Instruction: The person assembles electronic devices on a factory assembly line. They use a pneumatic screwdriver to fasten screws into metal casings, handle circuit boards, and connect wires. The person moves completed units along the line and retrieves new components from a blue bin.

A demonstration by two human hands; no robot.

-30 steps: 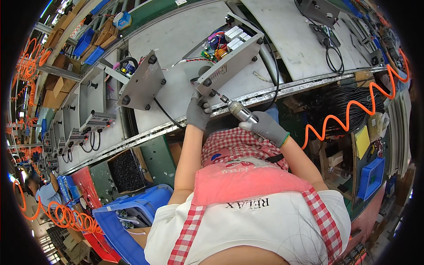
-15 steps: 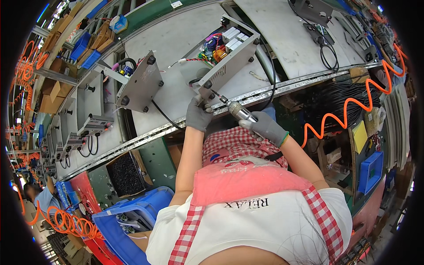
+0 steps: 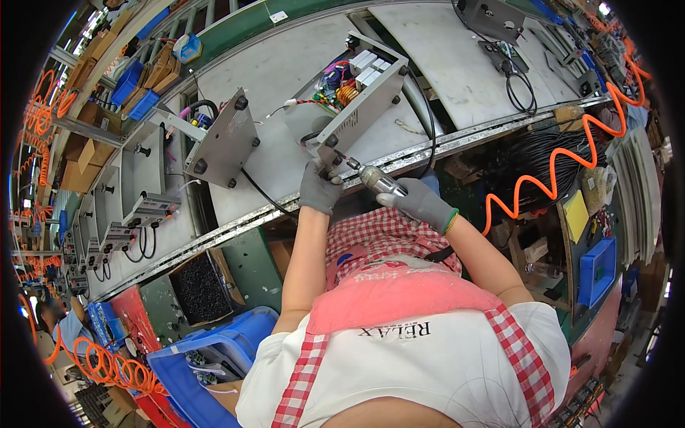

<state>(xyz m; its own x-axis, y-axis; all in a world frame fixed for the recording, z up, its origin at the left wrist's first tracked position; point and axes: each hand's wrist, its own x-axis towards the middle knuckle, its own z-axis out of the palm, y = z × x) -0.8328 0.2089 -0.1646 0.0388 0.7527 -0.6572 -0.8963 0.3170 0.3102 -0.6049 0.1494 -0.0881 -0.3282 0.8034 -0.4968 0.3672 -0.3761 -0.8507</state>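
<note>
A grey metal chassis (image 3: 362,118) stands tilted on its side at the bench's near edge. Its open side shows a circuit board (image 3: 338,97) with a copper coil, and dark rubber feet (image 3: 332,140) sit at corners of its bottom panel. My gloved left hand (image 3: 320,188) is closed at the panel's lowest corner; what its fingertips pinch is hidden. My right hand (image 3: 427,205), gloved too, wraps around a silver power screwdriver (image 3: 378,180). The tool's bit points up and left at that same corner, close to my left fingers; whether it touches a screw is too small to tell.
Left of the chassis stands a second metal chassis (image 3: 225,143) with a black cable, then several more units (image 3: 143,167). An orange coiled hose (image 3: 549,175) hangs on the right. Below the bench are a box of small black parts (image 3: 203,285) and a blue bin (image 3: 175,364).
The whole view has shifted slightly. The screwdriver's bit sits a little lower against the panel corner, and both hands keep nearly the same place and grip.
</note>
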